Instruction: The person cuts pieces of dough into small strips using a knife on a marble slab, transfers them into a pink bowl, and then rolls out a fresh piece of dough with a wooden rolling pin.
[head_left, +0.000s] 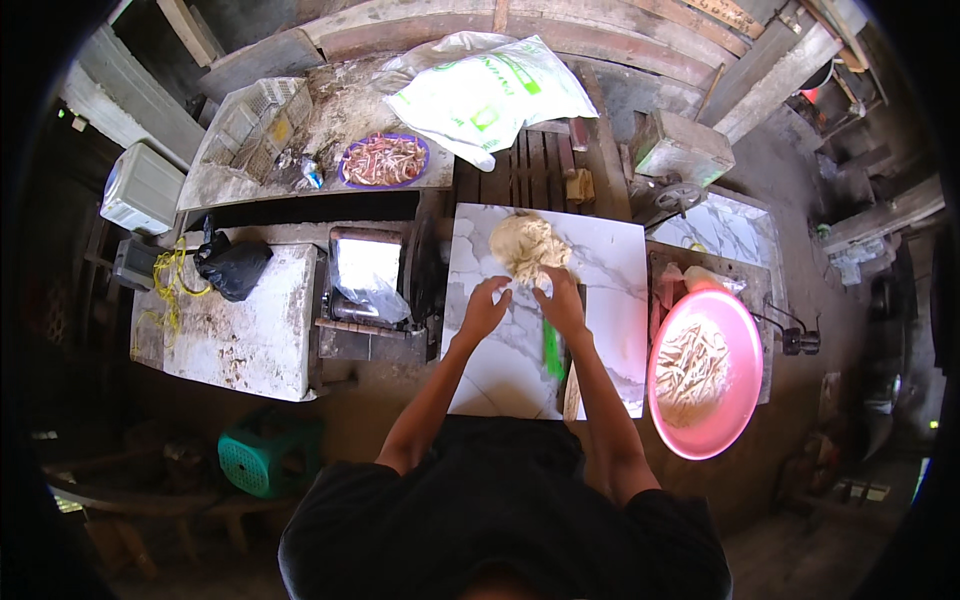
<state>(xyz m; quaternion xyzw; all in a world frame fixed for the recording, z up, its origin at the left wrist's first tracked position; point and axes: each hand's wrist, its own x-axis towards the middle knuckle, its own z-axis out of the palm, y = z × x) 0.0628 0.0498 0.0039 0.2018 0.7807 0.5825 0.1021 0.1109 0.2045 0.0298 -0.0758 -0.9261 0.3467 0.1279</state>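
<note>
One dough lump [528, 245], two hands, one pink basin [742, 400], one purple plate [350, 180]

We see a white marble-patterned slab [610, 270] as the work surface, with a pale lump of dough [527, 245] lying at its far edge and a green-handled knife [553, 350] resting on its near right part. Just to the slab's right, a pink basin [735, 330] holds cut strips.

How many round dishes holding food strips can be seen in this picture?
2. A big pink basin stands right of the marble slab, beside the right hand. A small purple plate lies on the far bench, left of the white sack. Others may be hidden.
</note>
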